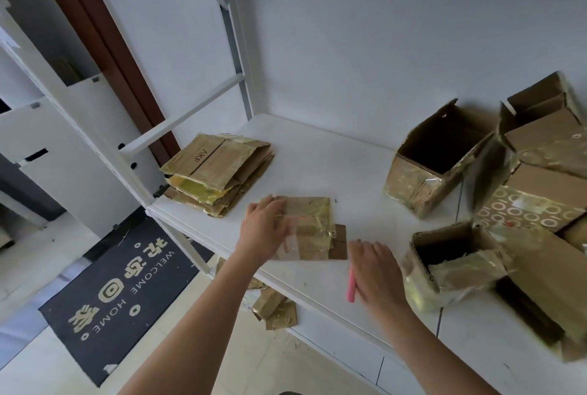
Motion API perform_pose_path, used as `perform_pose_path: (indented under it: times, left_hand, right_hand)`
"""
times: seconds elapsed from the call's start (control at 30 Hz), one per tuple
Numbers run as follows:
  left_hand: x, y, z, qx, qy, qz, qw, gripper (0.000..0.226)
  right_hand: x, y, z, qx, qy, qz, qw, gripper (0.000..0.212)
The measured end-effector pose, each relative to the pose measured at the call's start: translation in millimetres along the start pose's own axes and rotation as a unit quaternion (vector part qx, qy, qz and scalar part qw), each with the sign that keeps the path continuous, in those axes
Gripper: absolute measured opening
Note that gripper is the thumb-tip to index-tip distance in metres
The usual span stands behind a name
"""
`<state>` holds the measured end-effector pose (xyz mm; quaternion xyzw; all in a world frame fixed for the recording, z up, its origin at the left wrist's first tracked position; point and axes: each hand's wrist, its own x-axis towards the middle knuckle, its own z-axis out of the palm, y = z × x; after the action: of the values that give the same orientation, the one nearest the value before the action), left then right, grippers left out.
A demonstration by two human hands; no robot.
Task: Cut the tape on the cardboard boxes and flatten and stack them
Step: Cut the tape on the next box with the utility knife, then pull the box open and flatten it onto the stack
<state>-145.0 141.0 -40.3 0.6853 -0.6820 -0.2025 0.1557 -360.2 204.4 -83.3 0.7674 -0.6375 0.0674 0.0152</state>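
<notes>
A flattened cardboard box (313,229) wrapped in yellowish tape lies on the white shelf (333,166). My left hand (263,229) grips its left edge. My right hand (376,271) hovers just right of it, closed around a pink cutter (351,283). A stack of flattened boxes (219,172) sits at the shelf's left end. Open boxes stand to the right: one (435,159) at the back, one (451,264) close to my right hand, and a pile (540,172) at the far right.
The shelf's metal upright and crossbar (181,118) stand just left of the stack. Tape and cardboard scraps (274,309) lie on the floor under the shelf. A dark welcome mat (124,286) lies on the floor at left.
</notes>
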Motion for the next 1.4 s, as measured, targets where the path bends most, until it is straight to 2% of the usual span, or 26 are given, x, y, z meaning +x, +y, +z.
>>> perform_pose_path:
  times: [0.07,0.1,0.17,0.2,0.23,0.3,0.33,0.37,0.43,0.5,0.53,0.63,0.7,0.8,0.9,1.0,1.07,1.13,1.17,1.23,1.3,1.4]
  left_hand:
    - [-3.6,-2.4,-5.1,0.024,0.051,-0.047,0.997,0.061]
    - [-6.0,-4.7,-6.6,0.045,0.063,-0.087,0.993,0.074]
    - [-9.7,-8.8,-8.1,0.041,0.048,-0.176,0.982,0.102]
    - [-10.2,-10.1,-8.5,-0.001,0.029,-0.214,0.976,0.11]
    - [-9.8,-11.4,-8.2,-0.058,0.008,-0.243,0.968,0.112]
    - [-7.1,-14.4,-7.2,-0.168,-0.023,-0.274,0.947,0.11]
    - [-5.7,-15.3,-7.0,-0.21,-0.029,-0.28,0.936,0.108]
    - [-4.1,-16.1,-6.8,-0.24,-0.03,-0.281,0.929,0.105]
    - [0.8,-17.8,-6.8,-0.274,-0.02,-0.267,0.924,0.1]
    - [6.4,-19.8,-11.4,-0.273,0.019,-0.239,0.932,0.089]
    - [9.3,-21.4,-14.5,-0.266,0.045,-0.224,0.937,0.083]
    - [15.1,-26.3,-19.7,-0.28,0.051,-0.199,0.938,0.072]
    - [13.5,-24.2,-19.9,-0.341,0.001,-0.217,0.914,0.075]
    - [7.3,-20.3,-12.6,-0.477,-0.08,-0.253,0.838,0.101]
    - [4.3,-18.1,0.1,-0.52,-0.041,-0.269,0.809,0.108]
    - [6.1,-10.9,8.3,-0.498,0.012,-0.273,0.823,0.1]
    - [9.9,-9.0,6.4,-0.45,0.046,-0.256,0.854,0.087]
    - [14.6,-12.5,4.0,-0.385,0.085,-0.218,0.893,0.065]
    - [16.2,-13.9,3.1,-0.372,0.094,-0.204,0.901,0.057]
    - [17.1,-15.5,2.4,-0.382,0.087,-0.199,0.898,0.055]
    - [17.5,-17.6,2.5,-0.416,0.072,-0.214,0.881,0.058]
    - [18.5,-23.0,3.2,-0.45,0.054,-0.233,0.86,0.06]
  right_hand:
    - [14.1,-2.7,4.3,-0.044,-0.08,0.015,0.996,0.04]
    - [20.0,-2.7,6.8,-0.055,-0.108,0.024,0.992,0.043]
    - [26.3,-5.1,6.3,-0.054,-0.139,0.058,0.987,0.049]
    - [29.6,-6.4,3.5,-0.046,-0.121,0.08,0.988,0.048]
    - [33.6,-6.8,-0.2,-0.014,-0.071,0.101,0.992,0.046]
    - [46.1,-9.4,-9.5,0.116,0.059,0.121,0.984,0.046]
    - [55.1,-11.1,-13.0,0.193,0.111,0.102,0.97,0.049]
    - [66.0,-14.2,-17.9,0.244,0.125,0.061,0.96,0.05]
    - [84.4,-23.2,-27.9,0.29,0.074,-0.023,0.954,0.048]
    - [90.8,-34.5,-27.9,0.289,-0.003,-0.048,0.956,0.042]
    - [89.4,-39.8,-25.1,0.27,-0.017,-0.041,0.962,0.039]
    - [73.3,-59.1,-16.7,0.202,0.029,-0.01,0.979,0.041]
    - [64.4,-71.6,-14.5,0.185,0.052,0.011,0.981,0.042]
    - [66.6,-74.6,-14.8,0.171,0.045,0.039,0.983,0.04]
    - [79.6,-65.1,-17.6,0.171,0.025,0.032,0.985,0.037]
    - [92.6,-60.0,-21.0,0.192,0.008,-0.005,0.981,0.042]
    - [96.5,-62.0,-22.2,0.196,0.006,-0.009,0.98,0.045]
    - [95.9,-68.3,-22.5,0.189,0.007,0.003,0.982,0.044]
    - [94.5,-71.5,-21.8,0.178,0.004,0.01,0.984,0.044]
    - [92.2,-76.5,-21.2,0.154,-0.006,0.029,0.988,0.048]
    - [94.8,-78.9,-22.9,0.149,-0.016,0.051,0.987,0.052]
    - [102.1,-82.4,-27.4,0.135,-0.038,0.062,0.988,0.046]
